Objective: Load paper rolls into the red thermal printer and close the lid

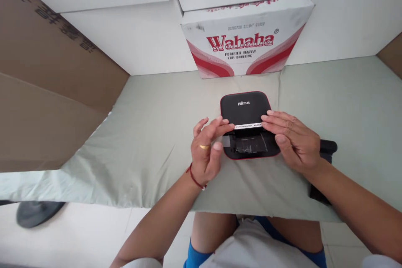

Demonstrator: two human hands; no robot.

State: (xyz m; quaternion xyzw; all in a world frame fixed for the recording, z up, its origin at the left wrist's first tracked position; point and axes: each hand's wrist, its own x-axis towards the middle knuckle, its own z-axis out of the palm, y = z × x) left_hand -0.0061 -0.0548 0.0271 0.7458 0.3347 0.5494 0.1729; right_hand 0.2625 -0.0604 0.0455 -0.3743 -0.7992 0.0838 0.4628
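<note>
Directly in front of me, my two hands frame a black, red-edged device [245, 112] lying on a pale green cloth [157, 134]. My left hand [206, 146] is loosely open, fingers bent and a little spread, thumb apart; its fingertips rest at the left end of a white printed strip [248, 126] that crosses the device's middle. It wears a gold ring [204, 147], with a red cord bracelet [195, 178] at the wrist. My right hand [295, 140] is also open, its fingers extended close together over the device's right edge and the strip's other end. Neither hand is closed around the device; whether a fingertip pinches the strip, I cannot tell. Above the strip is a smooth panel with a small white logo; below it is a glossy dark section [251, 144]. A black object [328, 146] lies partly hidden beneath my right wrist. Beyond the device stands a white and red Wahaha carton [245, 50], against large white boxes [109, 42]. A brown cardboard box [47, 92] rises on my left. Below the cloth's near edge are my lap, blue shorts [196, 256] and pale floor tiles [94, 230].
</note>
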